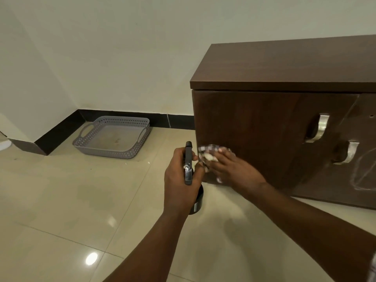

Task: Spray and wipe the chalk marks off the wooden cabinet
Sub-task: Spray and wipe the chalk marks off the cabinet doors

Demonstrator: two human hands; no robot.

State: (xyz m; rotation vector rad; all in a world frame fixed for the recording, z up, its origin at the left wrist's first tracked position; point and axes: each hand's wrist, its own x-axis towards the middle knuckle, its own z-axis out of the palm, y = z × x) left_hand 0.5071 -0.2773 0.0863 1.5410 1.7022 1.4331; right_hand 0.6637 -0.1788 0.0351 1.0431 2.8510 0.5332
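My left hand (181, 180) was closed around one dark spray bottle (190, 176). The bottle stood nearly straight up, its nozzle pointing up and away toward the wall. My right hand (230, 169) lay flat, pressing one checked cloth (205, 154) on the front of the wooden cabinet (264, 129), low by its left edge. Chalk marks (364, 174) showed far right. I saw two metal handles (318, 128) and one gray basket (114, 137).

left hand (181, 184) grips a dark spray bottle (189, 165); right hand (234, 169) presses a checked cloth (207, 153) against the wooden cabinet (254, 129).
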